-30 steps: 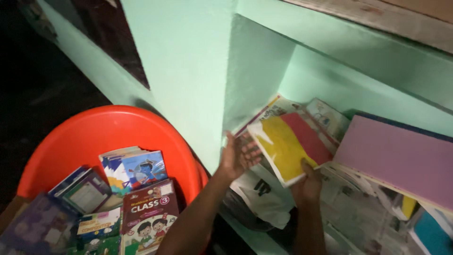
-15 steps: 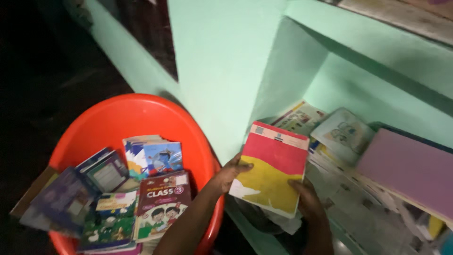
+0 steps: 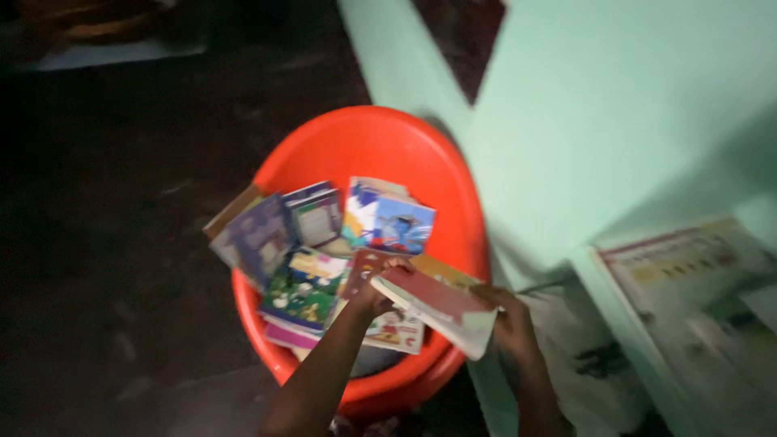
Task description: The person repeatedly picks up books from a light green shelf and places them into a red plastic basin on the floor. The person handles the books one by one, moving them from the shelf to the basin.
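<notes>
We held a red and yellow book (image 3: 437,301) in both hands, low and right of the frame's centre, tilted over the right edge of an orange tub (image 3: 380,146). Our left hand (image 3: 374,291) was closed on the book's left end, the fingers curled over its upper edge. Our right hand (image 3: 508,324) gripped the lower right corner, where the white page edges showed; the picture was blurred there, so we could not tell how the fingers lay.

The tub filled the middle of the frame and held a loose spread of other books. A book with a blue picture cover (image 3: 392,222) lay at the top of the pile, just above our left hand. Left of it sat a grey and purple book (image 3: 317,214) and a dark purple book (image 3: 259,236), which reached over the tub's left rim. A green book (image 3: 301,287) lay just left of our left forearm, and a white book with red figures (image 3: 395,330) lay partly under the book we held.

A pale green wall (image 3: 599,105) took up the upper right. At the lower right, sheets of newspaper (image 3: 688,267) covered a pale green ledge. The floor (image 3: 105,243) on the left was dark.
</notes>
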